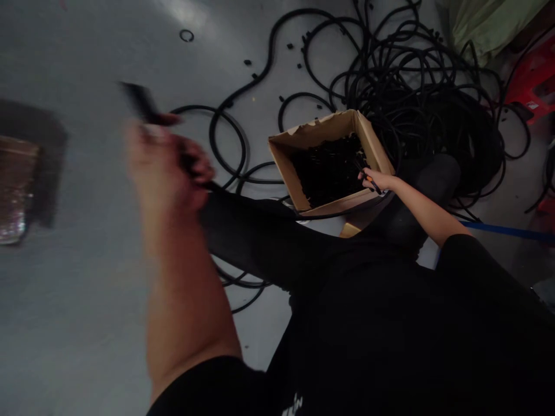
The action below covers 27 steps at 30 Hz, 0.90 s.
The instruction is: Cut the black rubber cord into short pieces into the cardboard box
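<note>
Two hands are in use, each closed on an item. The left hand (167,164) is blurred by motion; its fingers are curled around a dark item (139,103) that projects past the knuckles, and the blur hides its exact shape. Whether the same fingers also grip black hose cannot be told. The right hand (378,179) is closed around pliers (374,186) with an orange detail; the fingers cover part of the handles, and the opening of the tips cannot be determined.

The pliers are at the near right rim of an open cardboard box (289,179). This box holds a dark mass of small black pieces (323,167); individual pieces are hard to distinguish in the low light. A second box (17,151) is cut off by the left edge and contains shiny material (12,225), too blurred to identify.

Black hose (272,43) lies in loops beyond and beside the cardboard box, heaped most densely to its right. Small black bits (247,62) and a ring (186,36) lie on the floor (87,323). A red object (531,86) is cut off at the right edge.
</note>
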Available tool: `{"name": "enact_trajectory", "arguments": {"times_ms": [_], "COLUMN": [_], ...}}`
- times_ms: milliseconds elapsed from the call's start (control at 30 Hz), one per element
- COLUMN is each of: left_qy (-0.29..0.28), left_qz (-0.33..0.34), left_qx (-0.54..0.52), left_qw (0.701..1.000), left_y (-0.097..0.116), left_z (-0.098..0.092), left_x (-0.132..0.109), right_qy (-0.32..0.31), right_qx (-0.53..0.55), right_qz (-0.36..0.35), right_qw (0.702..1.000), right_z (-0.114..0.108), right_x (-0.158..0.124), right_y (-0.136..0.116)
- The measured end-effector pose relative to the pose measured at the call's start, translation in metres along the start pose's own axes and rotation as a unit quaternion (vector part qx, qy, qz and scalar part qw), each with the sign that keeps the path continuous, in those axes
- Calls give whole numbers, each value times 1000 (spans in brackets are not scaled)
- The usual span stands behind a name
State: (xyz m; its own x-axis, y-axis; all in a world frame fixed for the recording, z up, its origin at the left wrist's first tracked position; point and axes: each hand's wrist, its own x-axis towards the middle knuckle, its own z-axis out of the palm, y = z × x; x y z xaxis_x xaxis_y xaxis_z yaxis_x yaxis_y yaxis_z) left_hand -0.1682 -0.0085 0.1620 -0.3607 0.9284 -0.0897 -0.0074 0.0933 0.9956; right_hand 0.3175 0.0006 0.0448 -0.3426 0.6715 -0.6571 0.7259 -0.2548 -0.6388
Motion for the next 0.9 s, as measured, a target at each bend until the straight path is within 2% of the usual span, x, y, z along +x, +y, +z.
{"name": "enact_trajectory", "arguments": {"times_ms": [67,133,200,267,367,467,733,833,900], "left_qy": [-108,-174,-234,-278,-332,-367,-416,-412,-397], "left_qz": [-81,-135,-161,-179,-153,-112,-87,-85,-89], "left_qx": [39,77,115,165,285,355,349,371,373], "left_qw": [990,973,952,929,886,852,835,828,834], "left_y": [-33,-69,-105,-137,-166,-177,-188,-192,-194], "left_z": [53,100,132,149,156,157,163,166,168], "left_x": [-9,-27,-49,-68,-84,-84,-79,-79,-77], "right_qy": [42,50,29,1,-19,-22,-45,-41,-38], "right_qx": [91,145,151,122,49,-26,-61,-50,-38], "right_qz": [-25,-35,-39,-56,-85,-77,-22,-18,-14], "right_qw": [995,988,987,991,995,996,997,998,998], "right_z": [3,12,27,43,60,63,60,58,57], "right_x": [-1,-3,-5,-5,-2,4,15,16,16], "right_y": [-3,-4,-4,-3,0,0,-12,-17,-20]}}
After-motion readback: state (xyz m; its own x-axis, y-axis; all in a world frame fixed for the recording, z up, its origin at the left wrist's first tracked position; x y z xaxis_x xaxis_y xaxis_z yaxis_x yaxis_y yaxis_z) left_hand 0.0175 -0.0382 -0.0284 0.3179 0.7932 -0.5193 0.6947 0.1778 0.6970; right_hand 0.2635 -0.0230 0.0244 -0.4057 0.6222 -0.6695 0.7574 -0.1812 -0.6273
